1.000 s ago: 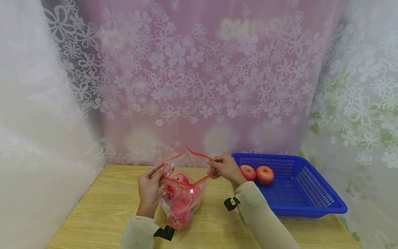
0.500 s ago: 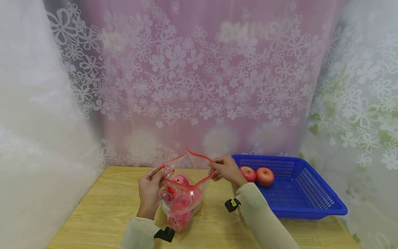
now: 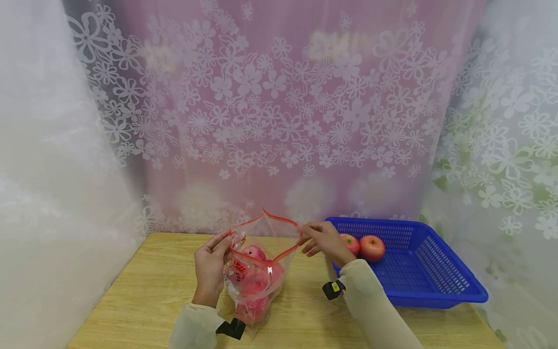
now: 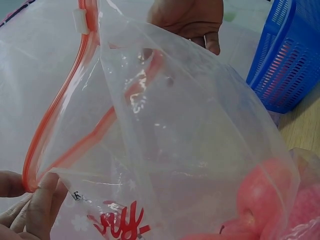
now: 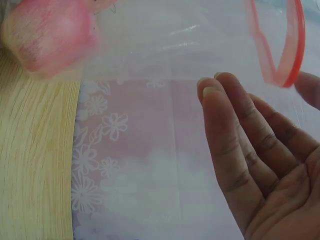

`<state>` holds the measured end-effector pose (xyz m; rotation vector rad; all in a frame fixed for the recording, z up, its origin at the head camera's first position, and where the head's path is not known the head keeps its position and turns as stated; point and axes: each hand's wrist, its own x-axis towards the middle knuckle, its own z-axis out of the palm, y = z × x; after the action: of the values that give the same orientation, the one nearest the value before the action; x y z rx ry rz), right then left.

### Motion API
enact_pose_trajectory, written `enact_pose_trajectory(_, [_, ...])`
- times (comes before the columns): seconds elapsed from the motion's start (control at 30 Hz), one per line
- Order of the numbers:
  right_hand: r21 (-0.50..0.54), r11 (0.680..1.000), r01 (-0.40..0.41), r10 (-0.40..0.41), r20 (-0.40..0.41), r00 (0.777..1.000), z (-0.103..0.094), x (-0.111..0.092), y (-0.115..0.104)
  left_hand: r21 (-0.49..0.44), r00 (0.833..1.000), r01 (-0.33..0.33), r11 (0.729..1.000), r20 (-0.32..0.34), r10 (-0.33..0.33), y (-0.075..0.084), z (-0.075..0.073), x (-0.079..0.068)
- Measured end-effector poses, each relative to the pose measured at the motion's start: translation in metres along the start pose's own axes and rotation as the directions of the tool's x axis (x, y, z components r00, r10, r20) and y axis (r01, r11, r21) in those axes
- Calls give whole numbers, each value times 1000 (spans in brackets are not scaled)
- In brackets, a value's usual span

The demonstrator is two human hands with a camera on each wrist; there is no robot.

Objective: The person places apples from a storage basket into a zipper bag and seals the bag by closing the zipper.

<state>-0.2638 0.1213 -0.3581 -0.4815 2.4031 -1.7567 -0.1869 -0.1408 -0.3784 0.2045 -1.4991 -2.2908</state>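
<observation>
A person in cream sleeves works at a wood-grain table (image 3: 144,291), where a clear zip-top bag (image 3: 257,278) with red apples (image 3: 253,310) inside sits gaping at the lower centre of the frame. The left hand (image 3: 210,266), left of it, pinches the bag's red rim. The right hand (image 3: 329,240), right of centre, grips nothing: its fingers are extended and clear of the rim, with only the thumb seeming to meet its right side. Two more apples (image 3: 372,248) rest at the left end of a blue plastic basket (image 3: 444,296) at lower right.

From where I stand, the bag's right side looks the weak point: the thin film may fold inward if nothing steadies it, narrowing the mouth. With the rim pinched only at the left, a slip there could let the bag slump and an apple roll out. The white slider (image 3: 270,271) at the rim's front corner might snag fruit, and the right sleeve (image 3: 370,295), passing close to the basket's left edge, could nudge it askew.
</observation>
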Motion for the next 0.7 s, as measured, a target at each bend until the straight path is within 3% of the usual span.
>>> enact_pose_trajectory(0.2, [45, 999, -5, 6, -24, 1000, -11, -4, 5, -8, 1000, -3, 1000, 3, 3, 1, -1, 0])
enact_pose_trajectory(0.47, [-20, 1000, 11, -13, -140, 990, -27, -9, 13, -10, 1000, -5, 1000, 3, 5, 1, -1, -1])
enact_pose_trajectory(0.7, [-3, 999, -50, 47, -300, 953, -43, -7, 24, -9, 1000, -4, 1000, 3, 4, 2, -2, -1])
